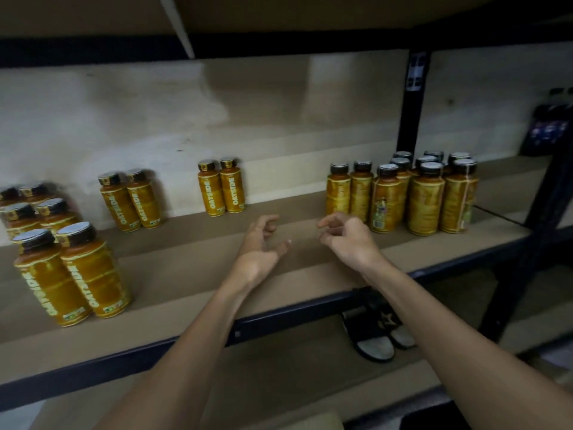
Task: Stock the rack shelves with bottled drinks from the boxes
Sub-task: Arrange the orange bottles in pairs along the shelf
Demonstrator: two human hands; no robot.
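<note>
Head view showed the left hand (262,243) and right hand (344,235) empty, fingers loosely curled, above the shelf (186,274); bottles (424,200) stood paired along its back edge and clustered at its right end, probably leaving the middle to fill.

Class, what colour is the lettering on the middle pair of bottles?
White lettering on the yellow-orange bottles; the head view shows it best.

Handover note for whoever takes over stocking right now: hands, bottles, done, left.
Left hand and right hand: both empty, fingers loosely curled, above the shelf middle.
Upright on it: left bottle cluster, back-left Oatside pair, centre Oatside pair, right bottle cluster.
Done: those groups placed.
Left: shelf middle is bare; boxes not in view.
</note>
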